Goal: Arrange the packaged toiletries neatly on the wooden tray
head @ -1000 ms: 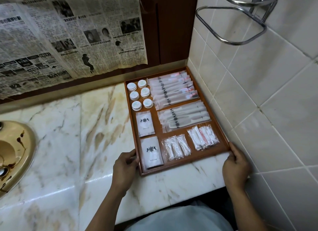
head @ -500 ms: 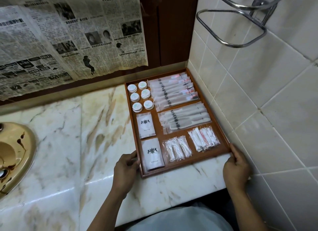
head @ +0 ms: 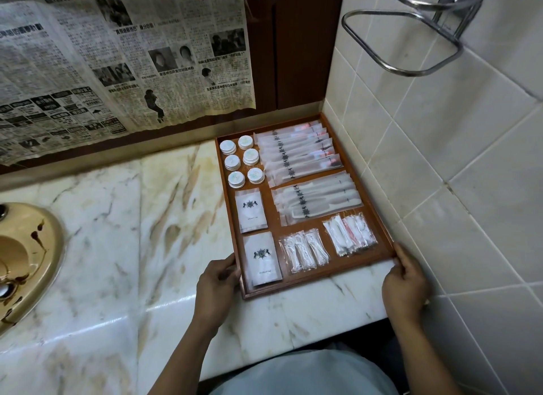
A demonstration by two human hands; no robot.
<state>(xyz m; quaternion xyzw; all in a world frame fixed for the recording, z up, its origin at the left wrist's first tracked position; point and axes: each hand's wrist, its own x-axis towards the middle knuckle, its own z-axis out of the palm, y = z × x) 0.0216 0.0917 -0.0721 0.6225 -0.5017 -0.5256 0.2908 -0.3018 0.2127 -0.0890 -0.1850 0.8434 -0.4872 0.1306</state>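
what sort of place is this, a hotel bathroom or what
Probably a hotel or guesthouse bathroom: a beige oval washbasin set in a veined marble counter, white square wall tiles, and a brown wooden tray of small packaged guest toiletries.

Wooden tray (head: pixel 349 272) of sorted packaged toiletries (head: pixel 299 159)
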